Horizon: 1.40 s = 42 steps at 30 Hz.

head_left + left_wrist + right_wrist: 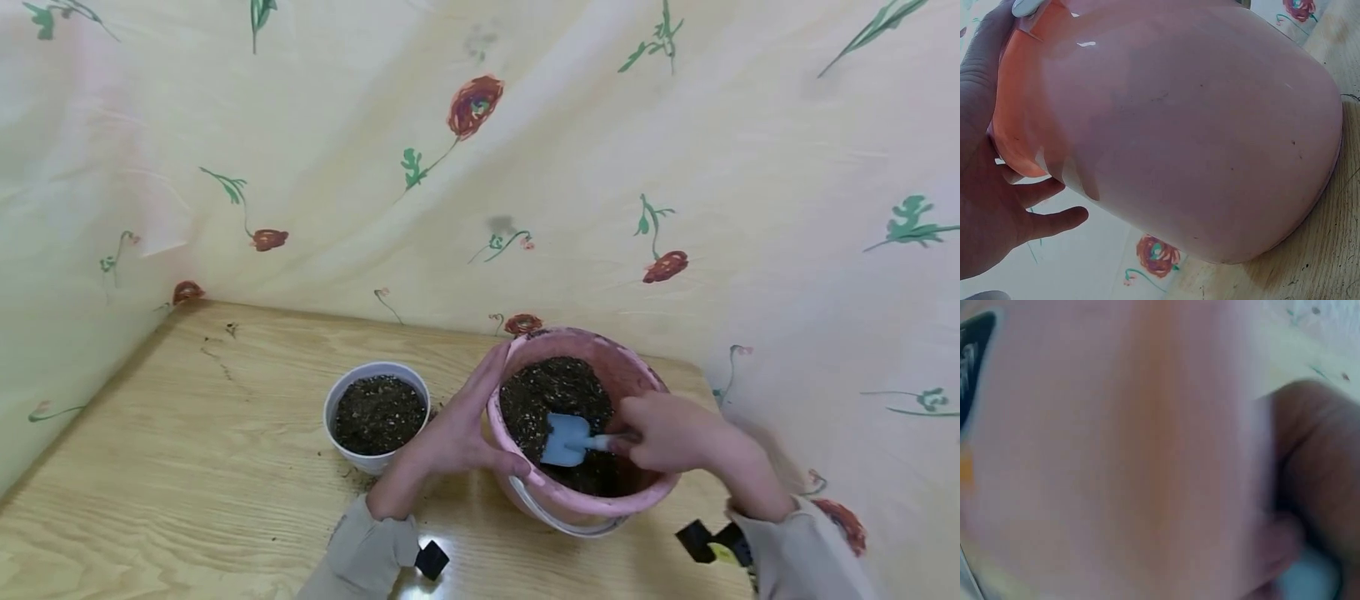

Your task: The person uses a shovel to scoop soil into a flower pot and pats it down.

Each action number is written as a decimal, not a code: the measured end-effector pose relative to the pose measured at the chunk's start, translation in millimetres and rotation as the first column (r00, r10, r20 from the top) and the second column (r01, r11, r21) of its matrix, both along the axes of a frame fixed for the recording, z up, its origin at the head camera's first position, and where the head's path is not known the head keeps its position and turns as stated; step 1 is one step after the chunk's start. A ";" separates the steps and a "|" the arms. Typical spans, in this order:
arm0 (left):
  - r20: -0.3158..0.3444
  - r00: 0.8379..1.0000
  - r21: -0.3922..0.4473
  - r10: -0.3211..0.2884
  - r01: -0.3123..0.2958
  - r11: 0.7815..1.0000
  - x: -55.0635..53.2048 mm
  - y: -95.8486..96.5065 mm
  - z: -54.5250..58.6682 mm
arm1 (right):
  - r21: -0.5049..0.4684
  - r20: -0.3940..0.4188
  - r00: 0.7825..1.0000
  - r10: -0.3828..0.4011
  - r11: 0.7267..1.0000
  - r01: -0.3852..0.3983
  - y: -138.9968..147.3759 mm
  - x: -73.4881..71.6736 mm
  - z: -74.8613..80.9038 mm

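A large pink bucket (592, 505), partly filled with dark soil (558, 379), stands on the wooden table. My left hand (461, 425) holds its left side, thumb by the near rim and fingers toward the far rim. In the left wrist view, some fingers (1060, 220) of this hand are spread beside the bucket wall (1197, 137). Inside the bucket, my right hand (667, 429) grips the handle of a small light-blue trowel (567, 440), whose blade lies against the soil. The bucket wall (1116, 456) fills most of the blurred right wrist view, hiding most of the trowel.
To the left of the bucket stands a white pot (415, 375) filled with soil. Soil crumbs lie on the wooden table (187, 467) around the pot and at the far left corner. A flower-patterned cloth (337, 167) hangs behind and beside the table.
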State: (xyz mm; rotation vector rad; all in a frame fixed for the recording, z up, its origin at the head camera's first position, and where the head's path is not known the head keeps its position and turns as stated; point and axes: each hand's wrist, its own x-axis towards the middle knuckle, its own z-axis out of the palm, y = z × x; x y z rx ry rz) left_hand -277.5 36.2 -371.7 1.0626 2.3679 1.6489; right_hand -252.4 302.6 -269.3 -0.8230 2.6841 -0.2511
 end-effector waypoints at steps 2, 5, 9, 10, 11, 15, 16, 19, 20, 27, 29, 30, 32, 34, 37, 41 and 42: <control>-0.006 1.000 0.002 0.000 0.000 1.000 0.3 -0.3 -1.4 | -0.058 -0.005 0.999 0.038 0.998 -0.038 -1.9 -1.4 -7.0; -0.023 1.000 0.003 -0.007 0.007 1.000 0.7 0.1 -4.0 | -0.097 -0.022 0.997 0.070 0.993 -0.072 -2.4 -0.2 -12.2; -0.022 0.999 0.008 -0.025 0.025 1.000 2.9 2.3 -5.8 | -0.130 -0.017 0.998 0.061 0.989 -0.063 3.0 3.7 -15.4; -0.018 0.999 0.009 -0.028 0.029 1.000 3.4 2.9 -6.0 | -0.139 -0.015 0.998 0.059 0.988 -0.060 4.2 4.6 -16.3; -0.018 0.999 0.010 -0.034 0.034 0.999 3.6 3.5 -6.1 | -0.146 -0.014 0.998 0.059 0.987 -0.060 5.0 5.5 -17.1; -0.014 0.999 0.005 -0.048 0.048 0.999 3.3 4.8 -5.7 | -0.190 -0.041 0.997 0.067 0.979 -0.074 6.1 8.4 -22.0; -0.017 0.999 0.004 -0.050 0.050 0.999 3.0 4.7 -5.3 | -0.200 -0.053 0.996 0.068 0.977 -0.078 5.7 9.0 -23.5; -0.028 0.999 0.001 -0.044 0.044 0.999 2.2 3.5 -3.9 | -0.219 -0.104 0.992 0.072 0.971 -0.094 4.2 9.6 -27.5; -0.030 0.999 0.002 -0.039 0.039 0.999 2.1 3.0 -3.5 | -0.222 -0.116 0.991 0.066 0.971 -0.091 3.6 9.5 -28.0; -0.025 1.000 -0.008 0.003 -0.003 1.000 2.1 -2.3 1.4 | -0.228 -0.125 0.992 0.028 0.972 -0.056 -4.2 7.8 -23.9; -0.025 1.000 -0.014 0.009 -0.010 1.000 1.2 -3.6 2.8 | -0.219 -0.121 0.993 0.003 0.975 -0.030 -8.4 9.6 -21.7; -0.028 1.000 -0.015 0.012 -0.012 1.000 0.6 -4.1 3.4 | -0.213 -0.123 0.992 -0.015 0.977 -0.012 -11.0 11.3 -20.3; -0.029 0.999 -0.012 0.015 -0.015 1.000 -0.5 -5.0 4.8 | -0.195 -0.131 0.990 -0.059 0.980 0.033 -17.2 15.6 -17.3; -0.034 0.999 -0.008 0.015 -0.016 1.000 -1.9 -6.2 5.5 | -0.179 -0.137 0.985 -0.108 0.980 0.083 -24.7 20.4 -14.4; -0.050 0.999 -0.005 0.007 -0.007 1.000 -3.5 -7.5 5.8 | -0.161 -0.143 0.974 -0.176 0.975 0.153 -34.7 27.1 -11.5; -0.068 0.998 -0.007 -0.003 0.003 1.000 -3.8 -6.4 4.1 | -0.167 -0.145 0.960 -0.240 0.962 0.215 -40.6 32.8 -10.7; -0.071 0.997 -0.006 -0.005 0.005 1.000 -3.7 -6.0 3.7 | -0.176 -0.143 0.957 -0.252 0.958 0.226 -40.8 33.6 -11.2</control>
